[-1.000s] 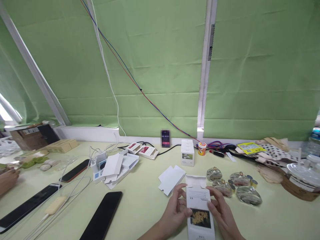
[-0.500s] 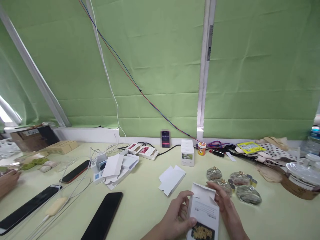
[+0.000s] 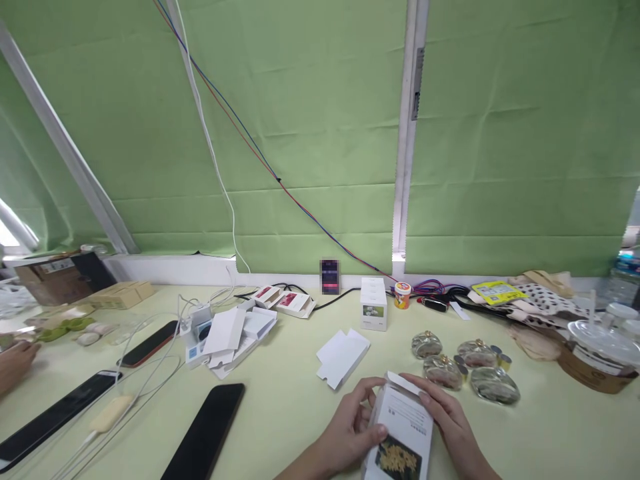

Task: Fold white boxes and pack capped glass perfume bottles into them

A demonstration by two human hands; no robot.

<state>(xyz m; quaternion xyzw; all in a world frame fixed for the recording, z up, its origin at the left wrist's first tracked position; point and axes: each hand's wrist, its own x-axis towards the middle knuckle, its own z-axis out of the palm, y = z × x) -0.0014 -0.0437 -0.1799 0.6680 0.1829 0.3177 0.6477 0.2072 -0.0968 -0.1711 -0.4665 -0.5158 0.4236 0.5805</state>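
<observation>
A white cardboard box with a printed picture of yellow flowers lies between my two hands at the bottom of the view. My left hand grips its left side, thumb on the printed face. My right hand holds the upper right, fingers along the top flap. Just beyond, several clear glass bottles with gold-coloured necks lie on their sides, small round caps among them. A flattened white carton piece rests to the left of these.
White boxes stand in a row at the back, beside an orange tub. A black phone, cables and folded white cartons occupy the left. A lidded cup stands at right. Another person's hand shows far left.
The top flap, upright before, is now folded down towards the box's opening. My right hand has moved over the box's top, and the box has shifted slightly left.
</observation>
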